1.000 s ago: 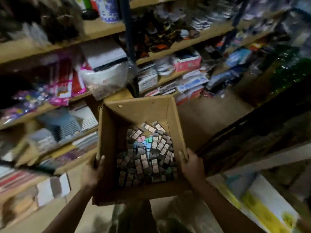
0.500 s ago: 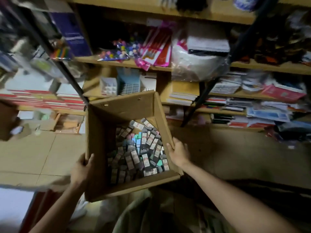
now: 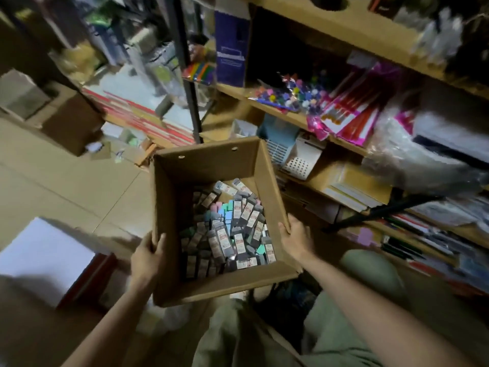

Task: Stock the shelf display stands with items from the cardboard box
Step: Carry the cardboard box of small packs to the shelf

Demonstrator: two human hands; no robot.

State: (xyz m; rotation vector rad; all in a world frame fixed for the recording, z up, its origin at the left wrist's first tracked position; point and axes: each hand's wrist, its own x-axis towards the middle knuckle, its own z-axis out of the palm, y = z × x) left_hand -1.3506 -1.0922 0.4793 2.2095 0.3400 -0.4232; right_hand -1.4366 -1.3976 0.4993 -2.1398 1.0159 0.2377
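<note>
We hold the cardboard box [image 3: 211, 165] in front of our knees, above the floor and just beside the wooden shelves [image 3: 296, 120]. Our left hand [image 3: 145, 256] has its grip curled over the left wall's rim; our right hand [image 3: 295, 235] clasps the right wall. Inside lie small labelled packs [image 3: 232, 229] (grey mostly, some pastel), piled loosely.

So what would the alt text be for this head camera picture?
Two hands, left hand and right hand, grip opposite sides of an open cardboard box of small packaged items, held above a tiled floor beside cluttered wooden shelves.
</note>
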